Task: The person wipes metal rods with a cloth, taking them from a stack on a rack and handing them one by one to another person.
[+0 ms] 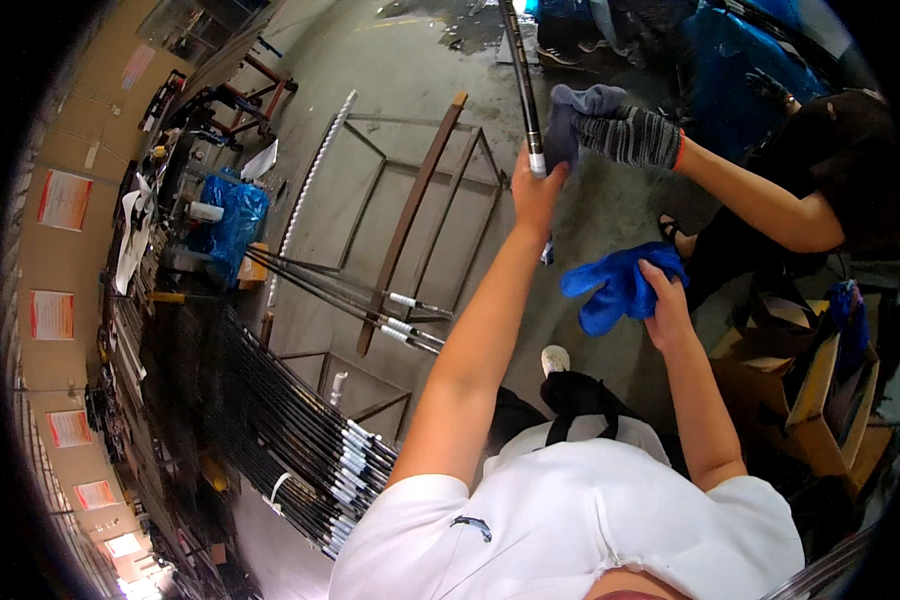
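Observation:
My left hand [538, 192] is stretched out far in front, closed round the white-wrapped end of a long black rod [522, 85]. The rod runs up and away past the top of the view. A grey cloth [564, 125] lies right beside that end, at a co-worker's hand in a grey knitted glove [635, 136]; whether the cloth touches my fingers I cannot tell. Lower and to the right, my right hand [667, 305] grips a bunched blue cloth [615, 285], apart from the rod.
Many black rods with white ends [345, 480] lie stacked at my left. A few more rods [370, 315] rest across a metal frame [410, 200] ahead. The co-worker [820, 170] stands at the right, above open cardboard boxes [820, 390]. Blue plastic sheeting [232, 215] covers something farther left.

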Tool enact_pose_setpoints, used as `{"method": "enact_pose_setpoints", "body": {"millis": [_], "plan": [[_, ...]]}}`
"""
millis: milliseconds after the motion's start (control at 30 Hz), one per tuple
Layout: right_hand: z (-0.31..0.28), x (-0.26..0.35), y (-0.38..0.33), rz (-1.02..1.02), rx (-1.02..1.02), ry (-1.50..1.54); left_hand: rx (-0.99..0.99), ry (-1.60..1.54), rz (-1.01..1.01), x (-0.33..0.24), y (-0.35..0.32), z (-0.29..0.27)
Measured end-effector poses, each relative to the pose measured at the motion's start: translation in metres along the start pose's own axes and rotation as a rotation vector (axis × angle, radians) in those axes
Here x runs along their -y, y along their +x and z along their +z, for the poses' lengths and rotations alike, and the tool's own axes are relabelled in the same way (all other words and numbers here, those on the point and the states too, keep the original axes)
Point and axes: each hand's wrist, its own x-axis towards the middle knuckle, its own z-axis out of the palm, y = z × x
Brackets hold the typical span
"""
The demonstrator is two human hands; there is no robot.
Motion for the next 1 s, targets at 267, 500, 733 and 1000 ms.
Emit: {"method": "enact_pose_setpoints", "body": {"millis": [267, 500, 733, 1000], "plan": [[0.015, 0.049, 0.028, -0.202, 0.156, 0.153, -0.181, -0.141, -0.13, 0.006, -0.004, -0.009], [0.053, 0.081, 0.064, -0.226, 0.345, 0.342, -0.32, -0.21, -0.183, -0.073, -0.084, -0.109], [0.067, 0.093, 0.099, -0.239, 0.299, 0.552, -0.444, -0.073, -0.214, -0.085, -0.156, -0.161], [0.068, 0.087, 0.098, -0.196, 0.249, 0.587, -0.498, -0.122, -0.208, -0.076, -0.206, -0.165]]}}
